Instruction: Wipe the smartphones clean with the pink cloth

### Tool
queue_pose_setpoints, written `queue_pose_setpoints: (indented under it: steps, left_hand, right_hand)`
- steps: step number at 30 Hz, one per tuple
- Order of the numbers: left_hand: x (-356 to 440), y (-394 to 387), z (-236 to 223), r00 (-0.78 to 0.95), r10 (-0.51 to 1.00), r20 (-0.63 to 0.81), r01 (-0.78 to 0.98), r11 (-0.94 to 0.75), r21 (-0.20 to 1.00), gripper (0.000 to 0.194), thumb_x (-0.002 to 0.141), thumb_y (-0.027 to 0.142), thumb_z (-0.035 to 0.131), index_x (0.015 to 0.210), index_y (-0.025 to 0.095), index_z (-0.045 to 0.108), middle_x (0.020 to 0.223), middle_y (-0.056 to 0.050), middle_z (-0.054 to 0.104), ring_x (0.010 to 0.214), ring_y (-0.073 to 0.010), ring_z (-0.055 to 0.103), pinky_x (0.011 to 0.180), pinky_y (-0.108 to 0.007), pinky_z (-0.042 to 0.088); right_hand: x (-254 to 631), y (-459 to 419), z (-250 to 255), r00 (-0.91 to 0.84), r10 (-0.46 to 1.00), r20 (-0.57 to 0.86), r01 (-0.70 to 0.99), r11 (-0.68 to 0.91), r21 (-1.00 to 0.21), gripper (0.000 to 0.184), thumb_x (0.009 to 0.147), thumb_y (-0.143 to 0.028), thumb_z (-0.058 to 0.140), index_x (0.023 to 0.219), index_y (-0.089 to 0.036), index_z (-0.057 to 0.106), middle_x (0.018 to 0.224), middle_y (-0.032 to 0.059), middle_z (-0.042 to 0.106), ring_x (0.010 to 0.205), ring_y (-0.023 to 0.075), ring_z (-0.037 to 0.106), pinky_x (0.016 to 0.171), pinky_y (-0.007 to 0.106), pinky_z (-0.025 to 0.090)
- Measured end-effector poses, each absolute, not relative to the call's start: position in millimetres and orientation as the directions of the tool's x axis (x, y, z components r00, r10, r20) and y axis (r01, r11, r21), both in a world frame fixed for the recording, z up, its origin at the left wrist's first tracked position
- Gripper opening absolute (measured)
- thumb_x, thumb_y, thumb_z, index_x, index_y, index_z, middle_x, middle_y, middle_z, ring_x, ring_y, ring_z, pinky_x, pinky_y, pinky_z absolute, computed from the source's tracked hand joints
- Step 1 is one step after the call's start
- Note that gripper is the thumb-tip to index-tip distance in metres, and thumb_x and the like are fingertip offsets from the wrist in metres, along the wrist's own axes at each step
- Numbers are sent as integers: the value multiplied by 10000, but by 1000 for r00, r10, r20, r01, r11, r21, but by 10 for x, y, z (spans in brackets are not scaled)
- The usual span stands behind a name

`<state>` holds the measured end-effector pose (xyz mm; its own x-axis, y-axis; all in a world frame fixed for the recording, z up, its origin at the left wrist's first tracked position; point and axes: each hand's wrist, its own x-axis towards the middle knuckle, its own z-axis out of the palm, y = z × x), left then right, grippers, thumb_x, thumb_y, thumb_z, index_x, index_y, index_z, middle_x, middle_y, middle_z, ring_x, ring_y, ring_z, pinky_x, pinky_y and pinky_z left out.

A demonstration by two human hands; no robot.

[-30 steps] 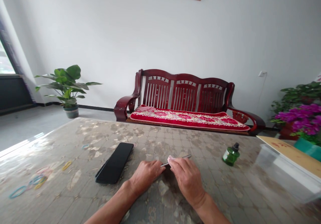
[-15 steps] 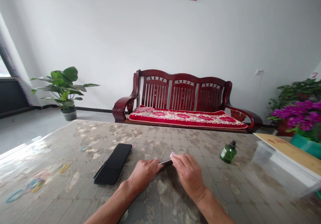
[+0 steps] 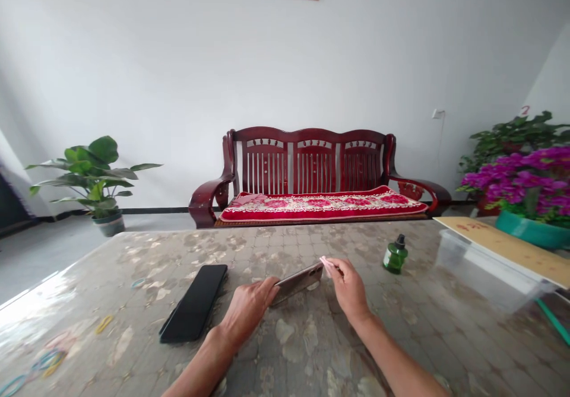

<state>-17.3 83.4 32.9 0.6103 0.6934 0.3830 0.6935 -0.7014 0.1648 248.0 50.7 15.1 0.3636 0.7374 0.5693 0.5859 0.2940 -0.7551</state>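
Observation:
A phone (image 3: 297, 284) is tilted up on its long edge above the table, its back with a camera block turned toward me. My left hand (image 3: 253, 305) grips its left end, thumb and fingers closed on it. In my right hand (image 3: 350, 285) a small pinkish-white tissue or cloth (image 3: 327, 264) is pinched, at the phone's upper right corner. Left of my hands a black phone or tablet (image 3: 195, 304) lies flat, dark screen up. A green bottle with a black cap (image 3: 395, 256) stands to the right of my right hand.
The table (image 3: 285, 361) has a patterned, glossy cover. Several coloured rubber bands (image 3: 48, 361) lie at its left. A clear plastic box (image 3: 485, 272) with a tan sheet (image 3: 503, 248) on top stands right, near purple flowers (image 3: 525, 177). A red wooden bench (image 3: 314, 171) stands beyond.
The phone has turned from nearly edge-on so that its back now shows. My right hand has moved to its right corner with the tissue. The whole view has swung slightly right.

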Motion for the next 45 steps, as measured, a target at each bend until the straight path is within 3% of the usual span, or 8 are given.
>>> queue_pose_setpoints:
  steps: [7,16,25,35,42,45]
  left_hand:
    - [-150,831,487,654,686,318,679,-718,152,236,1014,240,356,1063,214,586,891,-42,718,825,-189,706,717,-245,512]
    - [-4,848,643,695,704,149,705,-707,53,86,976,220,492,952,206,574,835,-45,704,799,-214,708,672,-242,496]
    - [489,909,784,690,713,126,717,-697,17,124,963,259,533,910,181,614,832,-83,693,813,-219,694,722,-268,493]
    - [691,881,811,670,711,212,726,-687,10,139,955,188,523,857,179,621,800,-81,697,815,-234,675,699,-277,463]
    - [542,811,779,658,668,348,702,-711,38,220,1018,268,446,848,202,567,790,-43,660,798,-202,627,690,-268,435]
    - [491,804,699,624,614,483,662,-744,92,262,1026,306,429,809,214,544,744,-30,641,744,-196,610,658,-270,428]
  right_hand:
    - [2492,578,85,398,829,393,367,249,-896,408,836,-563,569,849,-198,751,858,93,756,812,263,688,740,341,521]
    - [2510,614,0,383,852,356,311,244,-918,455,808,-621,583,815,-196,746,818,85,757,775,272,692,706,348,520]
    - [2483,590,-1,380,855,352,293,250,-923,470,827,-622,553,818,-192,744,821,82,753,806,271,684,749,355,507]
    - [2380,563,74,395,844,362,248,281,-927,521,830,-663,557,868,-176,739,811,85,738,753,243,665,706,337,519]
    - [2375,509,279,376,706,601,401,460,-792,321,913,-493,574,976,-222,735,943,72,696,898,210,639,808,318,520]
    - [2418,499,278,363,704,611,421,462,-781,313,910,-487,578,957,-221,735,920,70,692,845,201,641,761,307,529]
